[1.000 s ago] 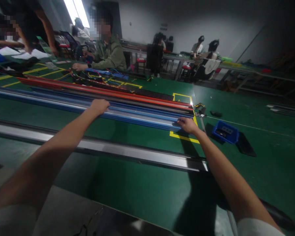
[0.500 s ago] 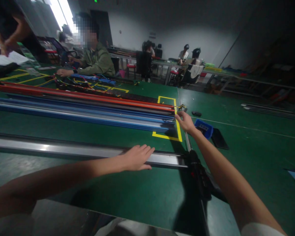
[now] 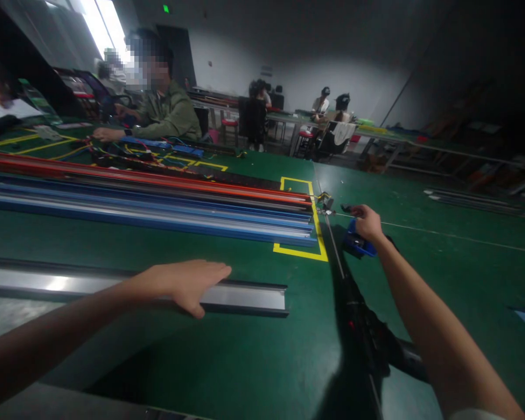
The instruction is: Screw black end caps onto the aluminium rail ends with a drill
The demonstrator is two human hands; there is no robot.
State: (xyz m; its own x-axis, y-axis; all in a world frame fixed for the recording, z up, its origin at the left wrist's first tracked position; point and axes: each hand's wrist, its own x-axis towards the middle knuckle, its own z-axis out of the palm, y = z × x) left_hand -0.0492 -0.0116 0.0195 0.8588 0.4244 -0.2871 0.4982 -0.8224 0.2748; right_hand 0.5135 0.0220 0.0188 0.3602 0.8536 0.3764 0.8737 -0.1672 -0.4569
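Head view shows the left hand (image 3: 188, 284) open with fingers extended over the silver channel (image 3: 254, 296), near its right end on the green table (image 3: 245, 361). At the blue bin (image 3: 362, 249), the right hand (image 3: 367, 223) has curled fingers beside a small black object (image 3: 345, 207); I cannot tell whether it grips it. Blue profiles (image 3: 227, 223) and red strips (image 3: 201, 185) lie beyond the channel, ending inside yellow tape (image 3: 304, 255).
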